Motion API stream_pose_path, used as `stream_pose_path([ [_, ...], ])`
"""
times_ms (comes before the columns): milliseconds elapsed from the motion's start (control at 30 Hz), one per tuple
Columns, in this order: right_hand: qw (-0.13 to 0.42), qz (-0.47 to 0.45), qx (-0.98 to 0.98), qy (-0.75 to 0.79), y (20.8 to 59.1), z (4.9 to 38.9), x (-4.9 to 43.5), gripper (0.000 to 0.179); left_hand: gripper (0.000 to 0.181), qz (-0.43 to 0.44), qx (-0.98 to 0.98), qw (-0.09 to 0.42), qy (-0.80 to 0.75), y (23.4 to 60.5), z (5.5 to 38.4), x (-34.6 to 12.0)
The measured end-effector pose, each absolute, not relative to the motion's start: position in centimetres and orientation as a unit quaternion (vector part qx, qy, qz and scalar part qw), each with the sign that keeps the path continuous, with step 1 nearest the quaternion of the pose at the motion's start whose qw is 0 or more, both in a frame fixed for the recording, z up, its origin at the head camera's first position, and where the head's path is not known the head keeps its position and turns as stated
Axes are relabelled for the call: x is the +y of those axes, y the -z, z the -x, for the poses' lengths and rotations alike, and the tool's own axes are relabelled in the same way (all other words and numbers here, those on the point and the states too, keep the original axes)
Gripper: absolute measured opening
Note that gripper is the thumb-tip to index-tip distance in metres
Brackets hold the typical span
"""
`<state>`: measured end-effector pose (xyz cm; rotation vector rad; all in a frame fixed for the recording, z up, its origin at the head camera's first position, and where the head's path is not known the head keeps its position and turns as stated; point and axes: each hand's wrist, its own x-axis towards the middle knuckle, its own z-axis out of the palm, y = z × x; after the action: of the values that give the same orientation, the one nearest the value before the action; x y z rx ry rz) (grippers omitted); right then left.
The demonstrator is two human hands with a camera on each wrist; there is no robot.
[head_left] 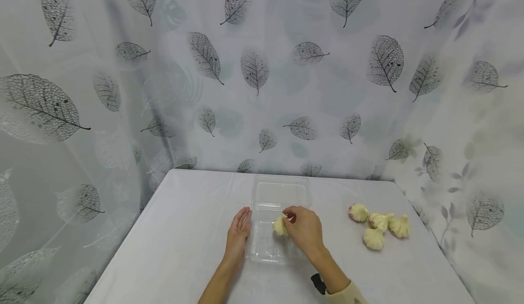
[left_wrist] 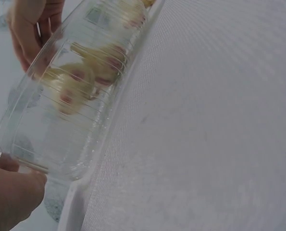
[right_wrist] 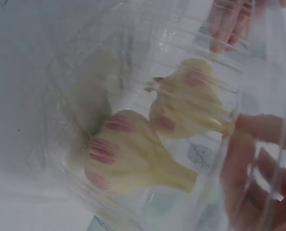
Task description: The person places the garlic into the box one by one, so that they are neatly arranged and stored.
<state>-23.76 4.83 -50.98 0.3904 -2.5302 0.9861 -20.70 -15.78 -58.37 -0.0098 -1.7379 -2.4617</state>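
A clear plastic clamshell container (head_left: 262,249) lies opened out on the table, its lid half toward the back. My right hand (head_left: 304,229) pinches a garlic bulb (right_wrist: 193,96) by the stem over the front half. Beside that bulb, a second garlic bulb (right_wrist: 128,156) shows through the clear wall in the right wrist view; in the head view the right hand hides it. My left hand (head_left: 239,231) rests along the container's left edge, fingers straight. In the left wrist view, part of the left hand (left_wrist: 18,195) touches the rim at the near corner.
Several garlic bulbs (head_left: 378,222) lie in a loose group right of the container. A white cloth covers the table (head_left: 184,231), and a leaf-print curtain (head_left: 286,90) hangs behind and at both sides. Near the right forearm sits a small black object (head_left: 318,283).
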Motion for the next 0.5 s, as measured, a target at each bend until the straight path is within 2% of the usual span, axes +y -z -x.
stream_pose_path([
  [300, 0.180, -0.134, -0.924, -0.310, 51.66, 24.42, 4.57, 0.013, 0.056, 0.003, -0.576, 0.061, 0.815, 58.41, 20.72, -15.90],
  [500, 0.193, -0.141, -0.932, -0.272, 51.80, 24.70, 4.52, 0.012, 0.055, 0.001, -0.573, 0.061, 0.817, 58.23, 20.63, -15.78],
])
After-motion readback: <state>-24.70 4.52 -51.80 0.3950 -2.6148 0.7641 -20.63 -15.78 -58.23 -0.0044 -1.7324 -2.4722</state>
